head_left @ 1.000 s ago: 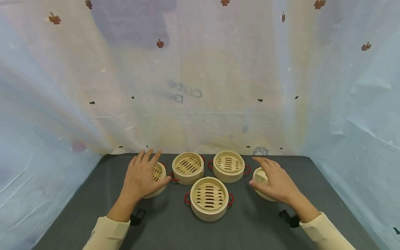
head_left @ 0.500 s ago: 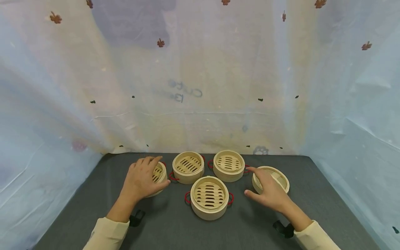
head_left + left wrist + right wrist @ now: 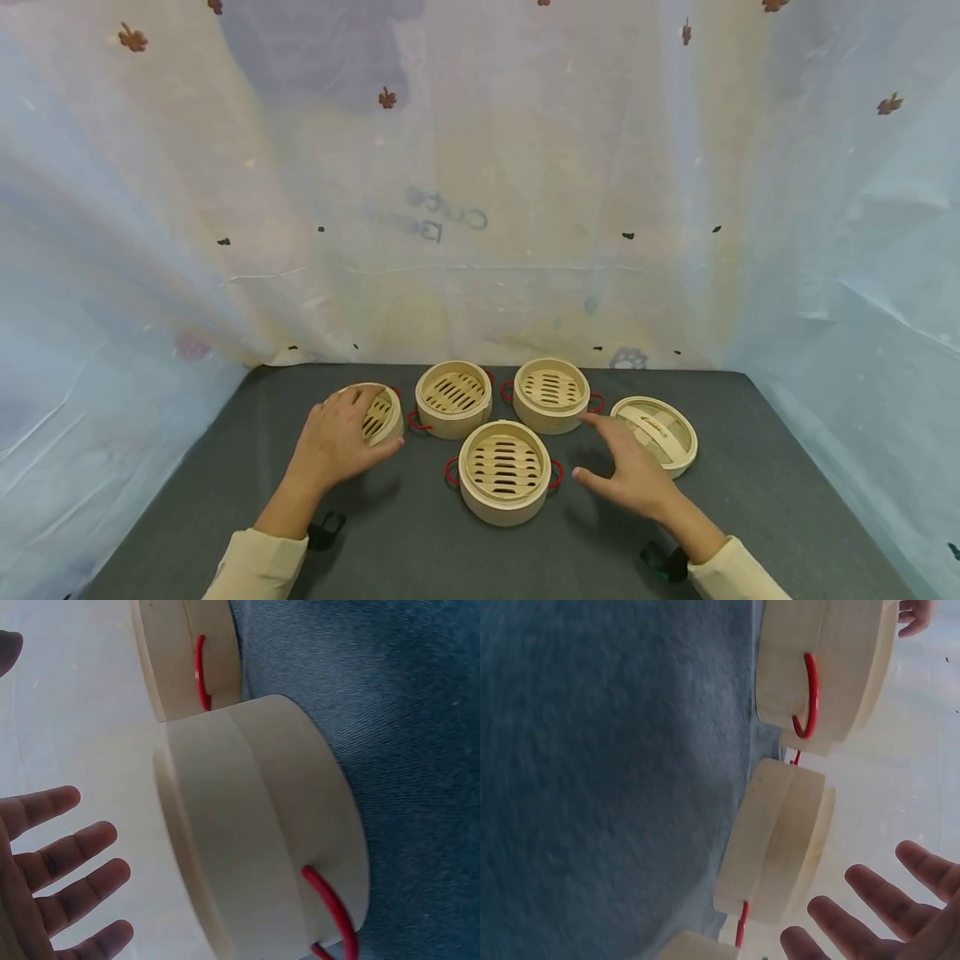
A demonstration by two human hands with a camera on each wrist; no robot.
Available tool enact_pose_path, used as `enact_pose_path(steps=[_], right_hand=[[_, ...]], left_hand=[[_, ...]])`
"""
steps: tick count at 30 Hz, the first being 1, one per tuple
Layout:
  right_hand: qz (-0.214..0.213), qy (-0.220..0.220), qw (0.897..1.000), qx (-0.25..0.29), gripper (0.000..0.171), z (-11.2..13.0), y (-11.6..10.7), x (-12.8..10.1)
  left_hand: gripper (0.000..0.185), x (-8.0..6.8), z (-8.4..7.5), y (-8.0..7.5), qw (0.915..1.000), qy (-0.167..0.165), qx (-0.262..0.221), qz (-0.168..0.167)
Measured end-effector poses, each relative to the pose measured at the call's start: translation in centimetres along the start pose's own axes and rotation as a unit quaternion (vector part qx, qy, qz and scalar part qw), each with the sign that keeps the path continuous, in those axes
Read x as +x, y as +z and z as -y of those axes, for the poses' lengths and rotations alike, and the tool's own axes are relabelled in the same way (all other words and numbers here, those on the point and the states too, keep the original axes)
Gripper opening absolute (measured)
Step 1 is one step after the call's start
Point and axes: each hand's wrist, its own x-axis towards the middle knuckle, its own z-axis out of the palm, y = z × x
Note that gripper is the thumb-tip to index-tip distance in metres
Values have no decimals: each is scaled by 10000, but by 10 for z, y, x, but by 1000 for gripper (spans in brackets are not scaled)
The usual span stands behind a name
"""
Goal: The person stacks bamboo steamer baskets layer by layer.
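My left hand (image 3: 333, 446) hovers over a round bamboo steamer basket (image 3: 384, 417) at the left of the head view, partly covering it. In the left wrist view its fingers are spread and stand apart from the large basket (image 3: 232, 825) there. My right hand (image 3: 630, 471), fingers extended, is in the air between the front steamer basket (image 3: 504, 510) and the bamboo steamer lid (image 3: 675, 429) at the right. It holds nothing. The right wrist view shows these fingers apart from a basket (image 3: 776, 840) with red handles.
Two more steamer baskets with slatted bottoms and red handles stand at the back, one left of centre (image 3: 450, 428) and one right of centre (image 3: 550, 422). All rest on a dark grey tabletop (image 3: 480, 571). A pale printed curtain (image 3: 480, 167) encloses the table behind and at the sides.
My right hand has moved left, from over the lid toward the middle, uncovering most of the lid. The left hand has lowered slightly over the left basket.
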Motion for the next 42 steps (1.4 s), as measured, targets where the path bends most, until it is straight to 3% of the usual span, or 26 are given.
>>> enact_pose_path(steps=[13,23,28,35,42], right_hand=[[347,231,9988,248,79,0,22,-2],[583,323,9969,407,85,3,32,-1],[683,434,9948,615,87,5,35,0],[853,310,9912,965,89,6,39,3],[1170,362,9832,1352,86,11,41,5]], left_hand=[[75,-4,3,11,9999,-58,-79,75],[76,-11,7,18,9987,-252,43,430],[76,-11,10,23,9987,-231,95,450],[68,-13,15,26,9987,-156,337,361],[55,-14,18,30,9988,-155,233,409]])
